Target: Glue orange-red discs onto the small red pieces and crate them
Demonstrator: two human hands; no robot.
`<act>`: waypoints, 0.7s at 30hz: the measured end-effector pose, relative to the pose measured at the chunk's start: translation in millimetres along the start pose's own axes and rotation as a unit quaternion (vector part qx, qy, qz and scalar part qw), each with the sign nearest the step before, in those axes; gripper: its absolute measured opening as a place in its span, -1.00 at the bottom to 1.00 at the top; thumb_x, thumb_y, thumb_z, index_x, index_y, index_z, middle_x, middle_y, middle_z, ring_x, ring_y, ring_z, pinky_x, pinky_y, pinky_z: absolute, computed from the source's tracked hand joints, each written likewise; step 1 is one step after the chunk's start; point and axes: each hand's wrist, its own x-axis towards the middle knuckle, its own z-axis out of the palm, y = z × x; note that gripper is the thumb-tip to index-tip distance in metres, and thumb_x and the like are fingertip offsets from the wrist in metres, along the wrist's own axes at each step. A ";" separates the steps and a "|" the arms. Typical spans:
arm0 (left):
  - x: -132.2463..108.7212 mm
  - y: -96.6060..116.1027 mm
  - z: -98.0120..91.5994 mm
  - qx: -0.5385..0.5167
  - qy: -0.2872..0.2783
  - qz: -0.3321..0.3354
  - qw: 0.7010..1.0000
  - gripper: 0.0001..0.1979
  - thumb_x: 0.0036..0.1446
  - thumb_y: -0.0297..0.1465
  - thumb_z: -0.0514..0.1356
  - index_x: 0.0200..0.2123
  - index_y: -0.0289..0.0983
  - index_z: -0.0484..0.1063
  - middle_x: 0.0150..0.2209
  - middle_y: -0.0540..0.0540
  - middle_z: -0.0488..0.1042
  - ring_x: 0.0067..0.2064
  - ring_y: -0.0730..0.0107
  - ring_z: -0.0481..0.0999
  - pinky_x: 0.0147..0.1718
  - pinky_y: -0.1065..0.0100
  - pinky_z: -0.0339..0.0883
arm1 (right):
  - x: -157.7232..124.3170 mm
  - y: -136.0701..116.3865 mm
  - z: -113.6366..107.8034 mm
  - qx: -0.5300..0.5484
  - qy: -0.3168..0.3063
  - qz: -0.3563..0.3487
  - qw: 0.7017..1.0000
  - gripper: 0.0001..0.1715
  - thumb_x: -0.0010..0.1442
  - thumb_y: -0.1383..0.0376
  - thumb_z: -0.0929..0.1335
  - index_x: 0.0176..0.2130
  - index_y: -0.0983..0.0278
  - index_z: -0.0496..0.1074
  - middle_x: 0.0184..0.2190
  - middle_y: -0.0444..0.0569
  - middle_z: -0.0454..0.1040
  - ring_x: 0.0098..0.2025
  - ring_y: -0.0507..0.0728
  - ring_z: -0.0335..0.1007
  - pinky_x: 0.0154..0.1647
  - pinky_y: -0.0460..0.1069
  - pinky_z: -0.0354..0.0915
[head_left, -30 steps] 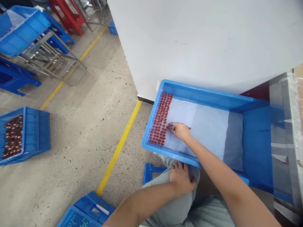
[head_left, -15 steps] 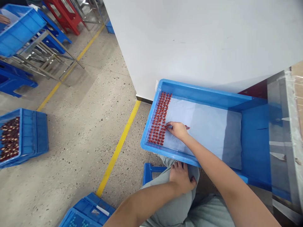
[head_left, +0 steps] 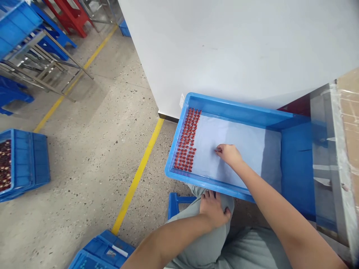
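Observation:
A blue plastic tray (head_left: 235, 101) lined with a pale sheet (head_left: 246, 149) rests in front of me. Small red pieces (head_left: 186, 140) stand in close rows along its left end; their exact kind is too small to tell. Over the middle of the sheet, to the right of these rows, my right hand (head_left: 230, 154) has thumb and fingers pinched together at a small red piece, mostly hidden by the fingertips. My left hand (head_left: 213, 206) lies on my knee, just below the tray's near edge, fingers stretched out and thumb apart, holding nothing.
A white panel (head_left: 224, 48) rises behind the tray. To the right are a metal-edged surface (head_left: 327, 157) and a cardboard box (head_left: 349, 101). Blue crates (head_left: 39, 158) stand on the floor at left, another crate (head_left: 103, 246) at lower left. Stools and a metal stand (head_left: 45, 71) are farther back.
My right hand has moved right, from the edge of the rows to the loose red piece on the sheet. A red piece shows where its fingertips were. My left hand stays on the knee.

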 end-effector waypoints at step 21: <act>1.6 -0.4 4.3 -0.008 0.009 0.006 1.000 -0.22 0.07 0.07 -0.08 0.17 -0.40 0.18 0.10 -0.40 0.28 0.07 -0.16 0.23 0.01 -0.03 0.10 | 5.8 -1.9 29.3 0.120 0.033 -0.084 0.989 -0.66 0.12 0.22 0.39 -0.07 0.18 0.47 -0.24 -0.15 0.62 -0.27 0.08 0.54 -0.18 -0.03 0.38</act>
